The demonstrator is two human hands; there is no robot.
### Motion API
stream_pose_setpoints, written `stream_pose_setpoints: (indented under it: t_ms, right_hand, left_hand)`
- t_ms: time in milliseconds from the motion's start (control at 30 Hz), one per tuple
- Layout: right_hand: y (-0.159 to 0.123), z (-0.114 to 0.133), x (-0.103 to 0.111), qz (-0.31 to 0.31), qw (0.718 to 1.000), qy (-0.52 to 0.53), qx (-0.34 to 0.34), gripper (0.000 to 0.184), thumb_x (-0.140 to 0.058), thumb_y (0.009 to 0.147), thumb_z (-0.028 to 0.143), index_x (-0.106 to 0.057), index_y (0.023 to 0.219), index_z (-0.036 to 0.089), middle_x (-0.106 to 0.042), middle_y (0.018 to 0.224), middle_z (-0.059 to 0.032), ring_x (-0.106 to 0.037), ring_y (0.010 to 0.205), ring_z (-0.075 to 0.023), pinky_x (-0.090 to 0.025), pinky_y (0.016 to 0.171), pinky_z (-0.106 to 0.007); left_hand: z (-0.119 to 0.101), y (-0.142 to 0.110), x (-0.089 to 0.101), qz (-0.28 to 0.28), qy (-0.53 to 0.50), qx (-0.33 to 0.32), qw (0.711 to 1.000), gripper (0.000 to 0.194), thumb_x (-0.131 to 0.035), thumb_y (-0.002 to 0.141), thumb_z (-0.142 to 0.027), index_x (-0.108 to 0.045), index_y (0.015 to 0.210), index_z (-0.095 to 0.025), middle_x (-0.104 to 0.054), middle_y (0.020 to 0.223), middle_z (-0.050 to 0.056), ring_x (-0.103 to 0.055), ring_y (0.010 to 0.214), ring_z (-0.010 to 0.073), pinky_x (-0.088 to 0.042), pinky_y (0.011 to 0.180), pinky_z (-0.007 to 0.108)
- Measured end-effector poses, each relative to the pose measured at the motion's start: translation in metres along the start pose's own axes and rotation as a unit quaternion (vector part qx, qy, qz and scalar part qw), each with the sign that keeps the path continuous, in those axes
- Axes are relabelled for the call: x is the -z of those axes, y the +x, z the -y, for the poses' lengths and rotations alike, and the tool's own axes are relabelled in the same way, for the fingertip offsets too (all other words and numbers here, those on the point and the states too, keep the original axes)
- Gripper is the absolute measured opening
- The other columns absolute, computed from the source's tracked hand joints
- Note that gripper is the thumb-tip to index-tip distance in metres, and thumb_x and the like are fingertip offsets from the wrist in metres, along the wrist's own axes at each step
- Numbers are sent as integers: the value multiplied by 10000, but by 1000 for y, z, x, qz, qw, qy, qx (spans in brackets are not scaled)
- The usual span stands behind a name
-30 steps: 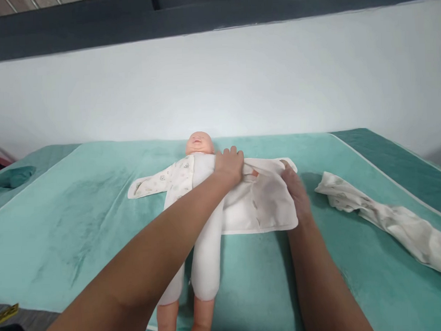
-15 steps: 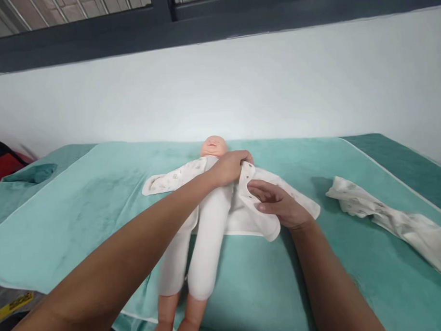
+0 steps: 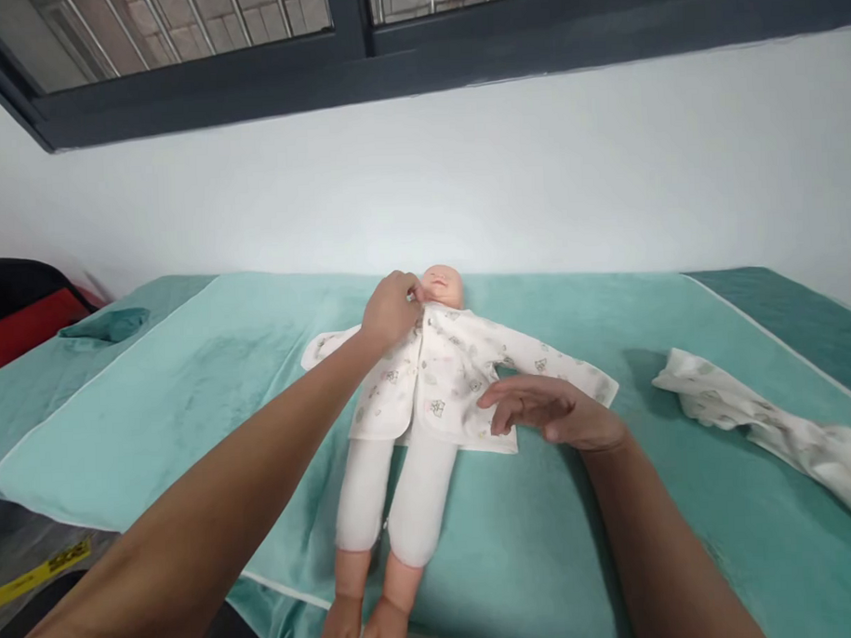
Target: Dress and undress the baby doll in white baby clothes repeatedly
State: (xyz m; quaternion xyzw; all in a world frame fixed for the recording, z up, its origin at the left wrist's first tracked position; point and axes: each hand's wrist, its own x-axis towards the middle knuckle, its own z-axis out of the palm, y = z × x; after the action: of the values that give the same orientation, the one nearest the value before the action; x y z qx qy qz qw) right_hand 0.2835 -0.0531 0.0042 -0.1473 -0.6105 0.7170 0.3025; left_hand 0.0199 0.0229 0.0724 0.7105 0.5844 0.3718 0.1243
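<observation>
A baby doll (image 3: 442, 283) lies on its back with its head toward the wall. It wears a white baby jacket (image 3: 456, 383) with a small animal print, the front panels meeting down the middle. At the neckline, my left hand (image 3: 393, 311) is closed in a pinch on the jacket's upper front edge, partly covering the doll's shoulder. Over the jacket's lower right side hovers my right hand (image 3: 551, 412), fingers apart and holding nothing. White cloth covers the doll's legs (image 3: 423, 500) down to the lower shins; its bare feet point at me.
A crumpled white printed garment (image 3: 764, 410) lies to the right on the green padded cover (image 3: 246, 381). A red and black bag (image 3: 27, 314) stands at the far left. Behind the bed rise a white wall (image 3: 421, 189) and a dark window frame (image 3: 458, 57).
My left hand has drawn the jacket's right panel across the doll's chest to the neck, so the printed outside now shows. My right hand has come off the cloth.
</observation>
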Motion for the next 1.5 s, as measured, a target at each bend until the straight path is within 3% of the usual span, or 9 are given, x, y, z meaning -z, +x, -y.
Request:
stream_pose_setpoints:
  t_ms: [200, 333, 467, 633, 767, 900, 1100, 1267, 1500]
  right_hand:
    - [4, -9, 2, -137, 988, 14, 66, 408, -733, 770, 406, -702, 1153, 268, -712, 1079, -99, -664, 856, -230, -508, 831, -428]
    - [12, -16, 4, -225, 971, -3, 84, 309, -696, 821, 364, -703, 1123, 299, -697, 1132, -64, -631, 1034, -235, -474, 943, -415]
    - [15, -17, -9, -178, 982, -54, 26, 392, -720, 808, 333, -671, 1195, 296, -592, 1339, -60, -493, 1276, -263, -384, 1068, -431]
    - [-3, -27, -41, -115, 993, -26, -24, 489, -727, 804, 313, -610, 1279, 308, -679, 1022, -45, -614, 986, -200, -464, 917, -384]
    - [-27, -38, -69, -154, 988, -5, -19, 465, -741, 782, 339, -636, 1234, 303, -655, 1121, -63, -609, 1025, -220, -454, 969, -426]
    - [-43, -45, -86, -278, 960, -37, -14, 374, -714, 804, 363, -650, 1165, 294, -651, 1158, -76, -604, 1079, -247, -474, 970, -453]
    - [-35, -60, -92, -414, 845, -338, -2, 501, -698, 783, 359, -548, 1255, 278, -568, 1282, -85, -540, 1158, -264, -476, 973, -462]
    - [-20, -64, -96, -365, 743, -562, -10, 242, -583, 835, 280, -616, 1070, 230, -643, 1068, -83, -552, 1023, -279, -455, 889, -466]
    - [-27, -51, -115, -308, 803, -510, 4, 149, -482, 919, 290, -604, 877, 215, -596, 832, -34, -533, 735, -173, -439, 683, -307]
  left_hand:
    - [26, -58, 0, -54, -33, -19, 998, 139, -479, 865, -201, -582, 957, -214, -600, 1071, 66, -541, 1079, 215, -441, 941, 373]
    - [32, -111, 6, -55, -131, 57, 988, 206, -520, 874, -287, -629, 1040, -231, -601, 1147, 63, -529, 1137, 219, -428, 973, 364]
    - [33, -153, 15, -38, -302, 208, 929, 338, -574, 852, -428, -612, 1122, -228, -619, 1123, 64, -599, 988, 206, -489, 829, 321]
    - [21, -182, 11, -21, -342, 286, 895, 452, -548, 857, -556, -532, 1158, -219, -612, 999, 51, -606, 809, 173, -489, 693, 291]
    - [29, -180, 3, -32, -317, 242, 916, 381, -524, 876, -524, -544, 1069, -196, -612, 937, 46, -589, 806, 175, -485, 723, 298]
    - [71, -165, 7, -58, -209, 181, 959, 266, -500, 890, -408, -582, 999, -179, -614, 911, 59, -576, 847, 205, -481, 819, 360]
    - [121, -143, 23, -113, 105, 61, 986, 464, -534, 819, -178, -509, 1280, -131, -485, 1301, 181, -491, 1173, 310, -417, 993, 455]
    - [139, -122, 38, -70, 249, 142, 956, 459, -495, 877, -279, -521, 1321, -165, -531, 1286, 193, -463, 1183, 388, -413, 929, 529]
    - [150, -110, 41, -43, 279, 176, 943, 427, -397, 935, -393, -542, 1260, -157, -586, 1238, 188, -479, 1174, 372, -392, 922, 506]
